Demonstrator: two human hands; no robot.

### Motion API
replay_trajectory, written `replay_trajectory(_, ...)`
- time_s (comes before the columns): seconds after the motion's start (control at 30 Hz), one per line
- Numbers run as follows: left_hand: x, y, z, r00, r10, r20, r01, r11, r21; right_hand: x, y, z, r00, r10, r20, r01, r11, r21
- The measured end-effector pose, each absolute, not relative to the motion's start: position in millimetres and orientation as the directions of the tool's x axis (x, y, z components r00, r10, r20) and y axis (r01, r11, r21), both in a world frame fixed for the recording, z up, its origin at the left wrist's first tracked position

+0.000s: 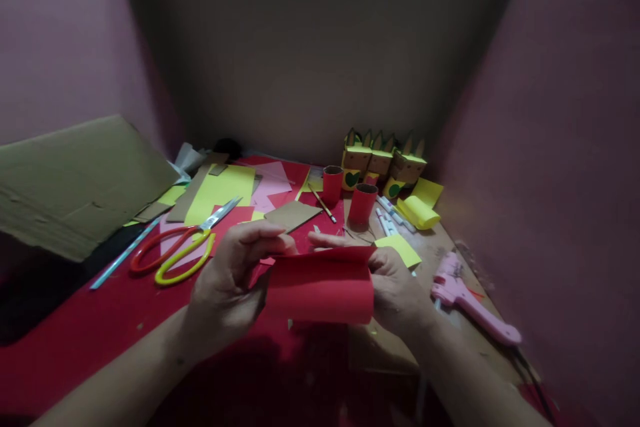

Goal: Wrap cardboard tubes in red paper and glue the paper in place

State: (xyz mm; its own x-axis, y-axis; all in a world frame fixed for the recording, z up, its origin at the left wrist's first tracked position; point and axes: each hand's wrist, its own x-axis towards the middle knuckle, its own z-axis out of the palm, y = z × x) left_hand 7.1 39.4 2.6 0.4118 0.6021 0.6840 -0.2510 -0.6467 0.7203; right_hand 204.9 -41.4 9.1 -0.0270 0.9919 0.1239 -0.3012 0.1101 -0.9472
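Between my two hands, above the table, is a sheet of red paper (320, 290) curled into a loose roll. My left hand (233, 280) grips its left end, fingers bent over the upper edge. At the right end, my right hand (397, 287) pinches the paper, with the thumb partly hidden. Beyond the roll stand two red-covered cardboard tubes (363, 205), upright and apart from my hands. Scissors (200, 237) with one red and one yellow handle lie left of my left hand, blades pointing away.
A pink glue gun (473, 303) lies at the right with its cord trailing down. Several cardboard figures (383, 160) with pointed ears stand at the back. Markers (393, 213), a pencil (323, 203), yellow paper (225, 190) and a large cardboard piece (75, 180) lie around.
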Motion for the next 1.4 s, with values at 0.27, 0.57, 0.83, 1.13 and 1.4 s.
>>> replay_trajectory(0.27, 7, 42, 4, 0.447, 0.661, 0.603, -0.195, -0.586, 0.787, 202, -45, 8, -0.006, 0.985, 0.173, -0.318, 0.162, -0.934)
replay_trajectory(0.57, 12, 39, 5, 0.489, 0.688, 0.536, -0.223, -0.495, 0.84, 200, -50, 9, 0.004, 0.957, 0.289, -0.211, 0.283, -0.936)
replay_trajectory(0.83, 4, 39, -4, 0.483, 0.489, 0.726, -0.322, -0.672, 0.667, 201, -47, 7, 0.002, 0.985, 0.173, -0.252, 0.167, -0.953)
replay_trajectory(1.13, 7, 42, -7, 0.519, 0.433, 0.737, -0.355, -0.675, 0.647, 203, -51, 4, 0.027, 0.901, 0.434, -0.011, 0.434, -0.901)
replay_trajectory(1.4, 13, 44, 13, 0.631, 0.541, 0.556, -0.105, -0.65, 0.752, 206, -53, 1, 0.067, 0.85, 0.522, 0.204, 0.5, -0.841)
